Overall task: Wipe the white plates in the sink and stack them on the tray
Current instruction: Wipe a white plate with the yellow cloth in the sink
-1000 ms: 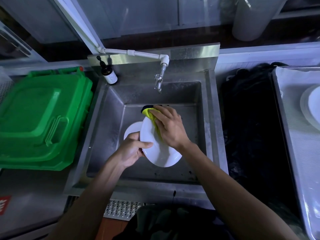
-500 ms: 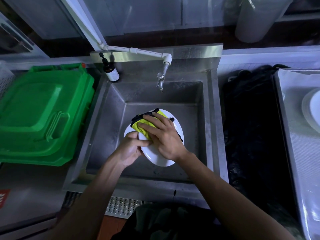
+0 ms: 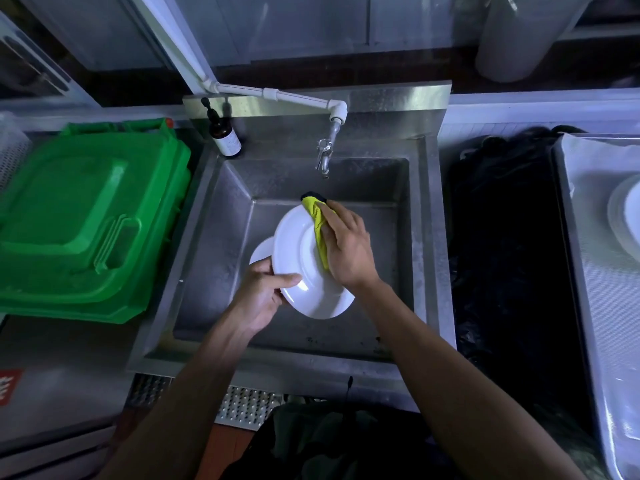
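Since half a second ago you have tilted the white plate point(image 3: 304, 268) up on edge and slid the yellow cloth point(image 3: 319, 226) to its upper right rim. Your left hand point(image 3: 260, 295) grips the plate's lower left edge, thumb on its face. Your right hand point(image 3: 346, 247) presses the cloth against the plate with fingers curled over it. You hold it above the steel sink point(image 3: 221, 216), where another white plate point(image 3: 260, 251) lies. Stacked plates point(image 3: 623, 216) sit on the tray point(image 3: 595, 271) at right.

Dim, bluish light; edges bowed, dark.
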A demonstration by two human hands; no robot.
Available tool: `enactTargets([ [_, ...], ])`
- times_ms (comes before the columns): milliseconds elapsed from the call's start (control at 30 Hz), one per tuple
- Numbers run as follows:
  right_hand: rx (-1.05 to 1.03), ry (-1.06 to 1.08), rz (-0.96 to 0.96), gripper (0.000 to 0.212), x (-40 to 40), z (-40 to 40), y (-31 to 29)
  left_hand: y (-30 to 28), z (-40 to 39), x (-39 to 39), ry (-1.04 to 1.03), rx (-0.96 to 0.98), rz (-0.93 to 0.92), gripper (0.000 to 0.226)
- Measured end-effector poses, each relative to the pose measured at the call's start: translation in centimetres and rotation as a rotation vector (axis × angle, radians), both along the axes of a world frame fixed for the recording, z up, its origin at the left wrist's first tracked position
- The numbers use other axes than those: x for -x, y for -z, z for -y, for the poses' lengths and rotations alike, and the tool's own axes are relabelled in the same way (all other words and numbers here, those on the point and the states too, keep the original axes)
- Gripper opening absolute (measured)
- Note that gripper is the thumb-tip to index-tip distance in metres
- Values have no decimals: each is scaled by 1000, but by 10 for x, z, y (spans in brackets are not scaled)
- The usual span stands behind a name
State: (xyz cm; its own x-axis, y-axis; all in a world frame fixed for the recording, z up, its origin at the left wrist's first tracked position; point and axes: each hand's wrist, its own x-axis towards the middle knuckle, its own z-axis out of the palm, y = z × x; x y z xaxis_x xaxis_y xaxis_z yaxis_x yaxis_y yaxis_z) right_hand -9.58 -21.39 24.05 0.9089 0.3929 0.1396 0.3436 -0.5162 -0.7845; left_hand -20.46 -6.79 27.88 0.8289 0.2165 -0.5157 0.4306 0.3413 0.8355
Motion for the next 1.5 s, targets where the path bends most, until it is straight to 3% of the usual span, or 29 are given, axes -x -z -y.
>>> enactTargets([
  [233,39,57,-130,46,-2,2,10,1,-2,0,-64,53,71,79],
  [433,41,86,-183,45,19,-2,12,-2,2,-6,-163,89,71,60],
  [700,106,74,-93,42,48,-20,-2,-8,9,-19,-257,142,63,40],
  [1000,113,103,74,43,66,-25,-17,-7,7,-26,-371,304,95,39],
  [1067,68,100,38,45,66,-19,-15,-7,4,-27,-387,326,107,35],
  [1200,-4,85,-47,41,56,-7,-8,-6,1,-26,-414,356,125,49],
  [1367,-45,111,-85,38,40,4,-7,-8,-3,-21,-397,371,102,36],
  [1500,-37,101,-92,39,29,13,-5,-10,-4,-16,-362,358,96,54],
])
